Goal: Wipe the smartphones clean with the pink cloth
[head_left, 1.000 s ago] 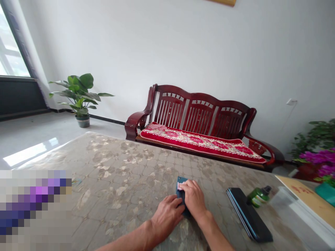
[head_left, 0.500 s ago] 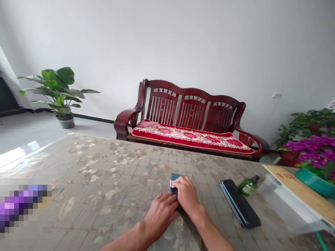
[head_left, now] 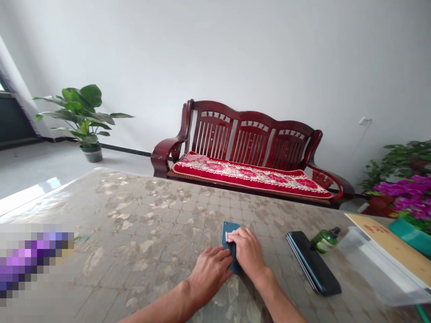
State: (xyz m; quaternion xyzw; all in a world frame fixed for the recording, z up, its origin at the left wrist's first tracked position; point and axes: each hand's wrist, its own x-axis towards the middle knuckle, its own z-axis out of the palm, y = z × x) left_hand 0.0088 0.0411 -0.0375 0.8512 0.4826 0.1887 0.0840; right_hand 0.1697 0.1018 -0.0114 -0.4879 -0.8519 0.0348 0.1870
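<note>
A dark blue smartphone [head_left: 231, 225] lies on the table in front of me, its top end pointing away. My left hand [head_left: 210, 269] presses its fingers against the phone's lower left side, holding it down. Between the fingertips of my right hand [head_left: 248, 252] is a small pale pink, folded-looking piece [head_left: 229, 236], pressed on the phone's upper part. Whether this piece is cloth or paper I cannot make out. The hands cover much of the phone's middle and right side.
A stack of dark phones [head_left: 313, 262] lies to the right, beside a green bottle [head_left: 325, 240] with a black cap. Farther right are a clear plastic box [head_left: 367, 269], a tan board [head_left: 387, 244] and purple flowers [head_left: 407, 197]. Behind the table [head_left: 134, 224] stands a wooden bench [head_left: 249, 139].
My right hand has shifted slightly with the pale piece, and more of the phone shows at its top and lower end. The whole view has turned a little left.
</note>
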